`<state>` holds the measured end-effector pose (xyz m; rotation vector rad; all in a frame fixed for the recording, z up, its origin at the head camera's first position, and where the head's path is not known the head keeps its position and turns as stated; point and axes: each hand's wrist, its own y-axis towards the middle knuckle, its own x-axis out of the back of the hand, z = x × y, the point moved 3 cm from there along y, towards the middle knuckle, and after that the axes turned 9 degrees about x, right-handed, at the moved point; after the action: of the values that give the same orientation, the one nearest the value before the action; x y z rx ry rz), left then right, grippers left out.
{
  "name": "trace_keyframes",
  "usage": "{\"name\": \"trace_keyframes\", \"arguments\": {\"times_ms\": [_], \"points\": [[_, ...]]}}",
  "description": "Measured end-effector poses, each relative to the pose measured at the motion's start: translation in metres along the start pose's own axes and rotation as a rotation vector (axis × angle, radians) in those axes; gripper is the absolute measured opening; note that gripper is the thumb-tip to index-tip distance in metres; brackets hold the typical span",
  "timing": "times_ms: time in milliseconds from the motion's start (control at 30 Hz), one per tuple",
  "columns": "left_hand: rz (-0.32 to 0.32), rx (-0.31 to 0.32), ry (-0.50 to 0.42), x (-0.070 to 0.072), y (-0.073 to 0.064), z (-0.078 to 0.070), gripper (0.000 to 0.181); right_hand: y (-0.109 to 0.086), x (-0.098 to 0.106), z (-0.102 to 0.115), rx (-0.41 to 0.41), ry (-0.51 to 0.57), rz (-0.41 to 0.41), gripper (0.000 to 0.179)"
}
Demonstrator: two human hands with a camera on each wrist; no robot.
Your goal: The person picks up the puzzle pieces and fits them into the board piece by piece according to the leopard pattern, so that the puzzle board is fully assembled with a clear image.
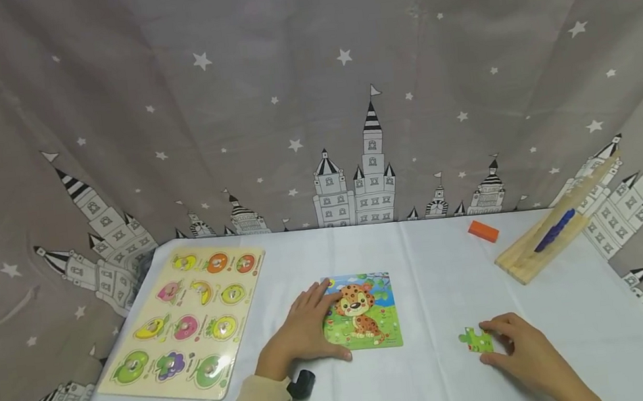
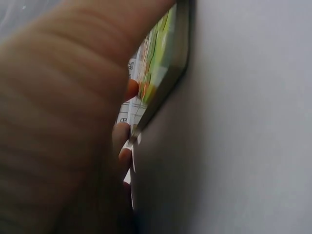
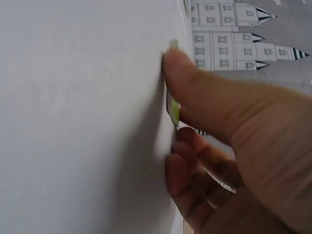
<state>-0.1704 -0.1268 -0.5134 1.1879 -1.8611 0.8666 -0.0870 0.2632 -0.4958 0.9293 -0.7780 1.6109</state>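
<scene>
A square leopard picture puzzle (image 1: 369,307) lies flat on the white table. My left hand (image 1: 306,328) rests over its left side with fingers spread, the thumb by the near edge and the index finger at the far left corner. In the left wrist view, the board's edge (image 2: 168,80) shows just past the thumb. Farther right, my right hand (image 1: 519,346) pinches a green jigsaw piece (image 1: 478,341) between thumb and fingers, low over the table. In the right wrist view the thumb covers most of that piece (image 3: 173,108).
A wooden fruit puzzle board (image 1: 233,343) lies at the left. An orange-red block (image 1: 483,231) sits toward the back right, near a wooden stand (image 1: 522,263) with a blue mark. Behind the white table (image 1: 414,388) hangs a grey castle-print curtain (image 1: 282,66).
</scene>
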Motion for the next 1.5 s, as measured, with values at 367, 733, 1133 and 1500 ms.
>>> {"name": "trace_keyframes", "arguments": {"times_ms": [367, 733, 1133, 1500], "points": [[0.064, -0.024, 0.009, -0.003, 0.002, 0.003, 0.123, 0.012, -0.001, 0.004, -0.122, 0.144, 0.123, 0.033], [0.078, -0.044, -0.012, 0.001, 0.002, 0.0, 0.12, 0.044, -0.01, 0.052, 0.06, 0.377, 0.063, 0.028], [0.073, -0.042, -0.016, 0.007, -0.002, 0.003, 0.12, 0.086, -0.062, 0.129, 0.126, 0.512, 0.109, 0.044], [0.079, -0.035, -0.035, 0.01, -0.005, 0.003, 0.119, 0.105, -0.084, 0.16, 0.378, 0.38, 0.117, 0.048]]}}
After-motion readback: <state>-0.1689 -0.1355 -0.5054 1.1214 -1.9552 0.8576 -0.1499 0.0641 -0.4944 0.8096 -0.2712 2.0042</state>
